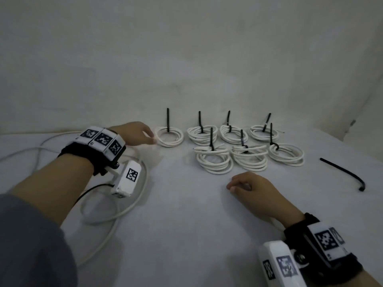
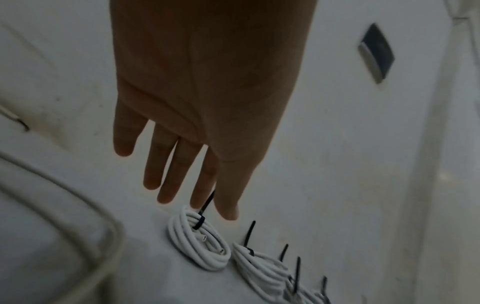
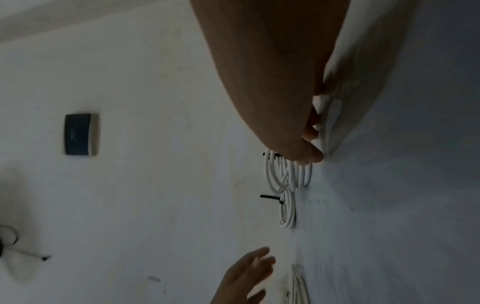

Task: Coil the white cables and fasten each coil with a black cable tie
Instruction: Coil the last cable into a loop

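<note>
Several white cable coils, each bound with an upright black tie, stand in two rows on the white table; the leftmost coil (image 1: 169,136) (image 2: 200,239) is nearest my left hand (image 1: 145,134) (image 2: 197,193). That hand hovers just left of it with straight fingers, holding nothing. My right hand (image 1: 240,185) (image 3: 309,142) rests on the cloth in front of the near row, fingers loosely curled and empty. A loose white cable (image 1: 116,212) sprawls uncoiled at the left, under my left forearm. One spare black tie (image 1: 344,172) lies at the right.
The white cloth-covered table (image 1: 186,235) meets a white backdrop just behind the coils. The table edge runs at the far right. A dark wall plate (image 2: 376,53) (image 3: 80,134) sits on the wall beyond.
</note>
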Motion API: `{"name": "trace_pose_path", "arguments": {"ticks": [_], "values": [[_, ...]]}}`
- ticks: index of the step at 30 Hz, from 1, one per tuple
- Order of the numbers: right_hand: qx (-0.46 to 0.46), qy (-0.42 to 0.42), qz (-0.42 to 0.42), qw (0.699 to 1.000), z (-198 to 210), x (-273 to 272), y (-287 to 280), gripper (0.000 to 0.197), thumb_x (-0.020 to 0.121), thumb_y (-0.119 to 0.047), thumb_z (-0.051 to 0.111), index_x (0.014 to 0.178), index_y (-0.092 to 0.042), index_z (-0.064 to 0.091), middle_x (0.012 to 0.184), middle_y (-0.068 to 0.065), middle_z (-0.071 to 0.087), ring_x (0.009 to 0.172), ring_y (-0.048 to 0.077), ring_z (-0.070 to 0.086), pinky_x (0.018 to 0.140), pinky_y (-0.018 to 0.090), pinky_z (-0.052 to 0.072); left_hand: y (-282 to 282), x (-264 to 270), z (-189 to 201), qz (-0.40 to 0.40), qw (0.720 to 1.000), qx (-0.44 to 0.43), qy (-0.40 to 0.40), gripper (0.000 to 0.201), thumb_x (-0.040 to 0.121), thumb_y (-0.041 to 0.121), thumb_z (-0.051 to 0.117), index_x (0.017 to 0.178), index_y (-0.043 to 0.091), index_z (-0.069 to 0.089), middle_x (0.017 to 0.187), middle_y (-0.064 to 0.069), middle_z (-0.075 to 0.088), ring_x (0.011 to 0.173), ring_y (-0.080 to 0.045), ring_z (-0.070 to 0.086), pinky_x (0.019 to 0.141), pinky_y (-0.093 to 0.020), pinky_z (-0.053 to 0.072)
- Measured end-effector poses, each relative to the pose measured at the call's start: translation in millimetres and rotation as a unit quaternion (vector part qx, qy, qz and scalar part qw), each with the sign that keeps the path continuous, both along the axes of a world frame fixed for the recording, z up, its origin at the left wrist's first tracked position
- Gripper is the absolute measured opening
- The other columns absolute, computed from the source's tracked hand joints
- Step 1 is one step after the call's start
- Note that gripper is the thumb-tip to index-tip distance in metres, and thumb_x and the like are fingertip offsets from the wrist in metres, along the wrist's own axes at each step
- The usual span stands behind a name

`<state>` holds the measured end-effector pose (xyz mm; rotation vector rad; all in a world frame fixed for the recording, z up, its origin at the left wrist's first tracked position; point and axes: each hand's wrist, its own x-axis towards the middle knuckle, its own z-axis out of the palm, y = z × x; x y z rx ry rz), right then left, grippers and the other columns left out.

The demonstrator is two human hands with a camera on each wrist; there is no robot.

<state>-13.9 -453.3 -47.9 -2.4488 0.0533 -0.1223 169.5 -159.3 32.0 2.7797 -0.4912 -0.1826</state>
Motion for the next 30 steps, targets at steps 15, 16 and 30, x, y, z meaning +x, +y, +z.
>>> {"name": "trace_pose_path", "arguments": {"ticks": [15, 16, 30], "values": [[-0.016, 0.045, 0.228, 0.973, 36.4, 11.9, 160.5, 0.021, 0.087, -0.014, 0.066, 0.108, -0.012, 0.069, 0.11, 0.006, 0.067, 0.092, 0.011, 0.06, 0.073, 0.006, 0.041, 122.7, -193.9, -44.0, -0.082, 0.992, 0.095, 0.013, 0.044, 0.091, 0.035, 0.059, 0.131, 0.022, 0.048, 0.127, 0.001, 0.048, 0.112, -0.013, 0.048, 0.091, -0.02, 0.036], [-0.059, 0.055, 0.255, 0.964, 38.6, 15.4, 173.8, 0.026, 0.086, -0.016, 0.066, 0.112, -0.015, 0.066, 0.115, 0.005, 0.064, 0.097, 0.013, 0.059, 0.078, 0.012, 0.042, 122.6, -194.3, -45.8, -0.085, 0.991, 0.099, 0.004, 0.043, 0.091, 0.032, 0.059, 0.131, 0.021, 0.048, 0.126, 0.0, 0.047, 0.112, -0.015, 0.048, 0.092, -0.023, 0.037], [-0.078, -0.015, 0.335, 0.939, 80.1, -1.3, 187.4, 0.016, 0.092, -0.012, 0.055, 0.081, -0.023, 0.053, 0.071, -0.008, 0.06, 0.064, 0.005, 0.056, 0.068, 0.024, 0.05, 129.0, -189.2, -43.2, -0.047, 0.996, -0.035, -0.073, 0.024, 0.097, 0.025, 0.05, 0.118, 0.014, 0.053, 0.116, -0.001, 0.041, 0.096, -0.019, 0.059, 0.084, -0.025, 0.046]]}}
